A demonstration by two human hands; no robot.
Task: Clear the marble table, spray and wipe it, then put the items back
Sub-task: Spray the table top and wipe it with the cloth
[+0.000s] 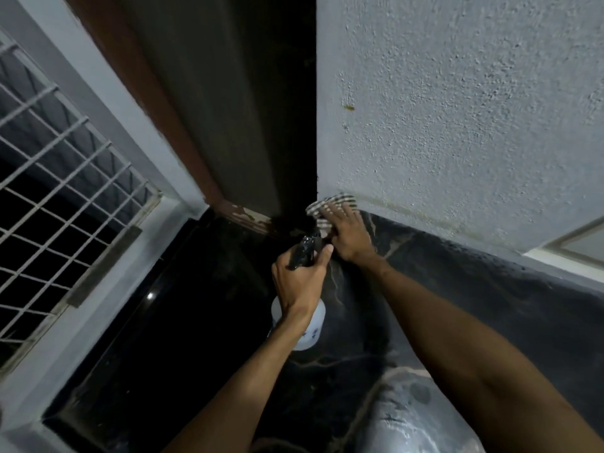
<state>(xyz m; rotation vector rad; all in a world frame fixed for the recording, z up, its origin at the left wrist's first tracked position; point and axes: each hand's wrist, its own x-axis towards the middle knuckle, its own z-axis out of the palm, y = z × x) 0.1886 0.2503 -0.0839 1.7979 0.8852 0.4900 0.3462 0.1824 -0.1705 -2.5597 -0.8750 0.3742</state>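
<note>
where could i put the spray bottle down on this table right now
The dark marble table is bare on the left, between the spray bottle and the window grille. The near right, below the textured wall, also looks bare. The far corner is crowded: both hands and the striped cloth meet there.

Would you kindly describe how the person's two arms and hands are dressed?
Both forearms are bare as far as the frame shows, with no sleeves visible. The left hand and right hand wear no gloves; no rings, watch or bands are visible.
</note>
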